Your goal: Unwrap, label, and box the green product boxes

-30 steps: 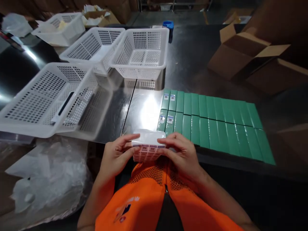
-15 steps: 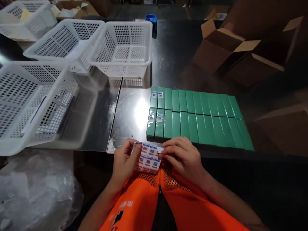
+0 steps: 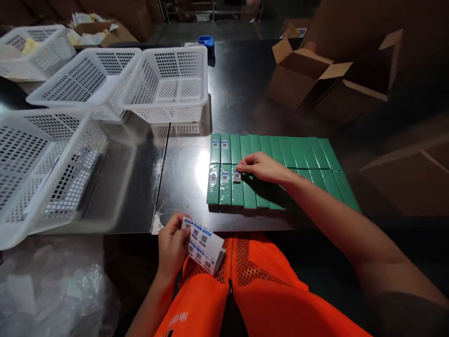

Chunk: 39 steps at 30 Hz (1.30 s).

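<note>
Two rows of narrow green boxes (image 3: 249, 193) stand side by side on the metal table. Near the table's front edge, my left hand (image 3: 172, 243) pinches a folded sheet of labels (image 3: 201, 243) printed with blue bars and square codes. Over the front row, my right hand (image 3: 261, 166) has thumb and forefinger together on the upper edge of a small label (image 3: 237, 175), which lies against the third box from the left. The two leftmost boxes in each row bear similar labels (image 3: 225, 177).
White plastic baskets (image 3: 168, 114) stand on the left of the metal table (image 3: 182, 180). At the back sits a blue tape roll (image 3: 206, 42). Open cardboard boxes (image 3: 293, 84) occupy the right side. Clear plastic bagging (image 3: 59, 285) hangs at lower left.
My right hand has moved from the label sheet up to the front row, bringing a label onto the third box. My left hand keeps the sheet, now tilted and lower.
</note>
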Each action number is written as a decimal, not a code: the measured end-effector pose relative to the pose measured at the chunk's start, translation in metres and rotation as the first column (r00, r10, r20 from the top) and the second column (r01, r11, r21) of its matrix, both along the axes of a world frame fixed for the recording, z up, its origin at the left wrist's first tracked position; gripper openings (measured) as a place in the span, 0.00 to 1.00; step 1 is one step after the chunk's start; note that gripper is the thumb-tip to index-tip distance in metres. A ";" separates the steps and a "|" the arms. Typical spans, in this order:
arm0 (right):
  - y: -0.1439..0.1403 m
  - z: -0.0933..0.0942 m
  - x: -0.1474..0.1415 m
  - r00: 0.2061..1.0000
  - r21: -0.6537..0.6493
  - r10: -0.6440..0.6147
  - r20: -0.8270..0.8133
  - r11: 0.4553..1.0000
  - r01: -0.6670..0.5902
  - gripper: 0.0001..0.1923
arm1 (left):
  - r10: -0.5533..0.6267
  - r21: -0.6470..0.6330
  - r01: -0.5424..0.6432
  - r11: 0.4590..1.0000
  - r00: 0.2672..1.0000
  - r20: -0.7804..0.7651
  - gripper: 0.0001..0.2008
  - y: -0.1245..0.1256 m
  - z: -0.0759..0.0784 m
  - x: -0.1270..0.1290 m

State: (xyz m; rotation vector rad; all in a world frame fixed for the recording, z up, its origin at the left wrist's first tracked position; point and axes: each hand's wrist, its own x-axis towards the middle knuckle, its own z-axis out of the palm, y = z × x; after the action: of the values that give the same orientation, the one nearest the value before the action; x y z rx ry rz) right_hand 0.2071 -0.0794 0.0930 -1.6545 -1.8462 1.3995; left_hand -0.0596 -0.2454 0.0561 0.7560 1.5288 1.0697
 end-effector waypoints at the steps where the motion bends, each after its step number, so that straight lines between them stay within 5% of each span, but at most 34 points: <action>1: 0.002 -0.004 -0.001 1.000 0.006 0.014 0.023 1.000 -0.014 0.19 | 0.019 -0.001 -0.019 1.000 1.000 -0.003 0.06 -0.001 0.000 -0.001; 11: -0.007 -0.009 -0.009 0.971 0.184 -0.008 0.240 0.982 -0.037 0.13 | 0.037 0.017 -0.037 0.999 0.999 -0.026 0.07 0.006 -0.002 -0.005; 14: -0.011 -0.022 -0.008 0.957 0.427 -0.129 0.261 0.904 0.006 0.07 | -0.014 0.044 0.017 0.999 0.999 -0.048 0.09 0.009 0.000 0.000; 17: -0.021 -0.027 -0.008 0.950 0.600 -0.273 0.151 0.789 0.131 0.22 | -0.047 0.059 0.048 0.997 0.999 -0.016 0.13 0.010 0.003 0.007; 25: -0.078 0.000 -0.033 0.973 0.559 0.221 -0.064 0.816 -0.149 0.05 | -0.081 0.074 0.081 0.994 0.997 -0.005 0.18 0.015 0.011 0.017; 28: -0.092 0.000 -0.038 0.967 0.641 0.255 -0.003 0.743 -0.194 0.03 | -0.101 0.068 0.104 0.992 0.994 -0.037 0.18 0.015 0.007 0.017; 32: -0.097 0.013 -0.032 0.904 0.761 0.426 0.025 0.578 -0.294 0.07 | -0.067 0.055 0.070 0.996 0.997 -0.046 0.18 0.017 -0.003 0.013; 34: -0.081 0.026 -0.024 0.903 0.758 0.427 -0.050 0.605 -0.244 0.06 | -0.048 0.056 0.050 0.997 0.998 -0.035 0.19 0.021 -0.009 0.011; 39: 0.026 0.038 0.000 0.998 0.495 -0.011 -0.057 0.868 0.038 0.11 | -0.039 0.026 0.037 0.999 0.997 0.072 0.20 0.031 -0.028 0.005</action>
State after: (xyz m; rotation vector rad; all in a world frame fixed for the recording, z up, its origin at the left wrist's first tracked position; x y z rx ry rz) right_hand 0.2069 -0.0530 0.1309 -1.3529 -1.9349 0.8398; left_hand -0.0547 -0.2149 0.0281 0.7521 1.4367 1.0780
